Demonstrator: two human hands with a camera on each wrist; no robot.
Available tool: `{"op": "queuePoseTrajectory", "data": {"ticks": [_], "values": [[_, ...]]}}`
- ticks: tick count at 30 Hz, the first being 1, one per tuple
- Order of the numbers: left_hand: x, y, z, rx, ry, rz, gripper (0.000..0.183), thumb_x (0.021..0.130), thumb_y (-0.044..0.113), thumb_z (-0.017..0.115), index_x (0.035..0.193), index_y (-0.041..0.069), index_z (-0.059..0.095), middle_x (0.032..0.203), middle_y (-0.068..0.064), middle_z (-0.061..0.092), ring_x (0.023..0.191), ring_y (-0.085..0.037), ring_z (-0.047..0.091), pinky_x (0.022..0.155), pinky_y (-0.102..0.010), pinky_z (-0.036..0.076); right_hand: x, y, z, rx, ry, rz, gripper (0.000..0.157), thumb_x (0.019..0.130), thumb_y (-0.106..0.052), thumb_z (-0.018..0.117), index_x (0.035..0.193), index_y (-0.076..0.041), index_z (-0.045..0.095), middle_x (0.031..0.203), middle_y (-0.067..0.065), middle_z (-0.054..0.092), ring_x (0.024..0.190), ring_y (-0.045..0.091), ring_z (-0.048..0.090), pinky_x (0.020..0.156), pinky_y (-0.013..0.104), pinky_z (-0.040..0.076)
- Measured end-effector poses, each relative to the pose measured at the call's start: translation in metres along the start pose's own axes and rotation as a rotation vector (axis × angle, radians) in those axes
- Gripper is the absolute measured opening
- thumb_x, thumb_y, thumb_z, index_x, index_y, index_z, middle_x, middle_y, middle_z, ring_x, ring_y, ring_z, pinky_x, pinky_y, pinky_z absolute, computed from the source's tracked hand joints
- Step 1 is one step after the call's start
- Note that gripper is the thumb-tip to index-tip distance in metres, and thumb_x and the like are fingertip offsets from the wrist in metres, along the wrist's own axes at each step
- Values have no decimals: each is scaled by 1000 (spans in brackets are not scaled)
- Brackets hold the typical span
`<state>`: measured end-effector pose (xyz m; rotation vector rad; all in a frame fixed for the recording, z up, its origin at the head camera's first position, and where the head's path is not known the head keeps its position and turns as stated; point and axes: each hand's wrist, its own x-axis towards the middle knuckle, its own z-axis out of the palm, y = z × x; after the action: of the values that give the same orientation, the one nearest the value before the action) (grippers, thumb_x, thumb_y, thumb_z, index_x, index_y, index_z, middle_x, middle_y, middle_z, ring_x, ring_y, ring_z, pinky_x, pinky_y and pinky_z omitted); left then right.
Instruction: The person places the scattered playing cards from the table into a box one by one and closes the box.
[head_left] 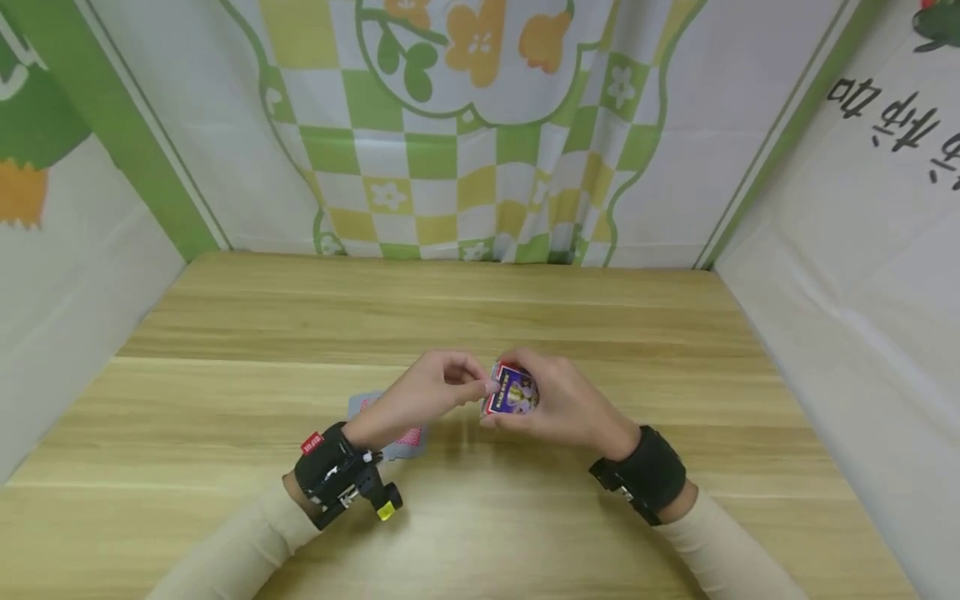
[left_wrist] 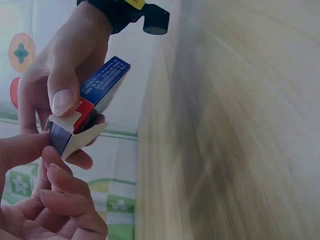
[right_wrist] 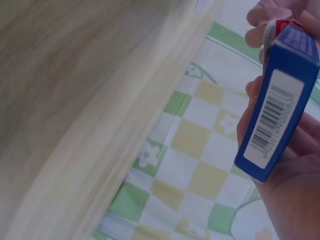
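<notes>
The right hand (head_left: pixel 570 404) grips 1 box (head_left: pixel 516 393), likely to steady it; the left hand (head_left: pixel 423 387) pinches cards (left_wrist: pixel 60 136) at the box's open end.

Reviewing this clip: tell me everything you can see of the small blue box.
The small blue box looks like thin printed card, with a red section by its opened end and a picture on its broad face. A narrow face carries a white barcode panel. Pale flaps stand open around a grey stack inside. It is held tilted above the wooden table: the right hand grips it, while the left hand pinches at the open end.
</notes>
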<state>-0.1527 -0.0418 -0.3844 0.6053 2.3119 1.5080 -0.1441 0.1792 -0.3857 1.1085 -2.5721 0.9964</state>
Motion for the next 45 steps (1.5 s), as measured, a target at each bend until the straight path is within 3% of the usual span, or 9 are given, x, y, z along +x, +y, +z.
{"op": "queuePoseTrajectory", "data": {"ticks": [3,7,10,13,16,19,22,34,45], "values": [[2,0,1,10,-8,0,20,87,40,66,89,21,66,88,-14,66,81,-27,57,62,-35,40,-1,-1,-1,-3,-13,5,64,72,-49,76,118,-11,53,88,-7,60,67,0,54,51,19,51],[2,5,-7,127,-5,62,17,91,37,62,90,20,65,87,-9,66,78,-24,59,62,-36,47,-1,-1,-2,13,-22,13,64,72,-49,76,118,-12,53,88,-8,60,67,0,55,51,20,51],[0,9,-20,259,6,108,14,93,36,60,93,22,64,85,-2,66,76,-19,59,62,-36,50,0,-1,-2,6,-13,8,63,72,-47,77,118,-13,53,88,-8,60,67,0,55,52,20,51],[-2,8,-34,427,-45,135,13,89,29,66,96,19,63,86,-2,65,76,-16,58,63,-36,51,1,0,-2,-4,-6,13,62,71,-44,78,118,-14,53,88,-8,60,69,1,55,54,21,52],[-7,5,-44,646,-156,82,31,79,23,76,104,11,62,98,-6,63,87,-20,56,69,-36,51,1,0,-2,-14,-9,26,62,69,-43,80,118,-14,53,89,-8,60,71,1,55,55,23,52],[-11,-1,-48,840,-258,-30,55,68,27,84,113,8,60,111,-11,57,104,-30,48,80,-41,48,1,0,-1,-25,-17,38,63,69,-45,80,118,-15,54,90,-7,61,72,1,55,57,23,53],[-12,-7,-46,953,-294,-110,71,58,38,88,115,10,56,117,-14,51,111,-35,36,88,-47,42,0,0,-1,-32,-23,42,63,70,-47,78,118,-15,54,91,-7,61,73,1,55,58,23,53],[-9,-15,-43,970,-272,-153,85,49,47,89,117,13,51,115,-13,42,108,-32,31,93,-49,37,1,-2,-1,-17,-36,34,63,69,-44,80,119,-13,54,91,-8,60,73,1,56,58,23,53],[-10,-15,-40,1016,-245,-106,91,44,49,89,113,10,44,117,-17,45,110,-35,34,95,-50,37,0,-2,2,-4,-51,21,62,70,-45,79,118,-14,53,89,-8,60,72,1,55,57,23,52]]}}
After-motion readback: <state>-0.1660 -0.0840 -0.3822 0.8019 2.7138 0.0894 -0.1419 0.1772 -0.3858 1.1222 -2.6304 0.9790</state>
